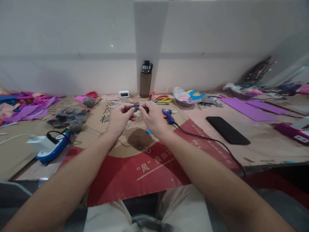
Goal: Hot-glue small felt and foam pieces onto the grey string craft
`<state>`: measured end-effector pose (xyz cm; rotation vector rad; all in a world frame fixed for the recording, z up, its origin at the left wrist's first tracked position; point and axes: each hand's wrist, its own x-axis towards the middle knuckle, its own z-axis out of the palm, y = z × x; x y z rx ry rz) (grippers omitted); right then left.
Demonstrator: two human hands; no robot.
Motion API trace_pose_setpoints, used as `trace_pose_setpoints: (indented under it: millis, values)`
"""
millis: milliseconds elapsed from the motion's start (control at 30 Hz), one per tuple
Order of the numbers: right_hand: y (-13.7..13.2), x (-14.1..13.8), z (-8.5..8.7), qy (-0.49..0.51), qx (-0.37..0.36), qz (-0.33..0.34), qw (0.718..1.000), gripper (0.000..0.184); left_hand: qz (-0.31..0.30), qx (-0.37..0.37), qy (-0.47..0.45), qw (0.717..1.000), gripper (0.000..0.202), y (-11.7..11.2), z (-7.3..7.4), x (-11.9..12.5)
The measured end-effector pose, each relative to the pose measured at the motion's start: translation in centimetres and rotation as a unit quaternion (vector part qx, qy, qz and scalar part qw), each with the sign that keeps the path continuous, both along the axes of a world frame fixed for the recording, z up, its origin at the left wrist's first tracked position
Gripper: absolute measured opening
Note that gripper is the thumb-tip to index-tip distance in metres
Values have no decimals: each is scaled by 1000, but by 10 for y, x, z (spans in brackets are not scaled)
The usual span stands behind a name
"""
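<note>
Both my hands are raised over the cardboard sheet (135, 167) on the table. My left hand (120, 118) and my right hand (152, 117) pinch a small dark grey felt piece (136, 106) between their fingertips, one from each side. Both hands are closed on it. Under the hands a thin dark wire loop (142, 147) lies on the cardboard.
A blue glue gun (168, 115) with a black cord lies right of my hands. A black phone (227, 130), a brown bottle (145, 80), a white clock (124, 94), grey felt pieces (69, 117), purple felt scraps (26, 108), purple sheets (243, 109) and a charger (49, 145) lie around.
</note>
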<state>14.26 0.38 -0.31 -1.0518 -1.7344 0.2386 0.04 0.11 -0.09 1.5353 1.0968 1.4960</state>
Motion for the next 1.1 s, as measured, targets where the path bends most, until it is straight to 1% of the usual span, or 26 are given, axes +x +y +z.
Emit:
trace_pose_setpoints:
  millis: [167,500,667,900,1100]
  values:
    - [0,-1,0,-23,-31,-10,999,22,-12,-5,-4,1000,13,0,0,0]
    - [-1,-2,0,12,-53,10,998,25,-39,-18,-39,998,14,-2,0,3]
    - [-1,-2,1,10,-66,9,998,26,-38,-22,-39,998,11,-2,-1,3]
    - [-1,-4,2,24,-82,14,996,26,-20,-12,-20,1000,9,-2,-1,5]
    - [-1,-4,3,41,-92,16,995,25,-23,-3,-18,1000,9,-3,-1,5]
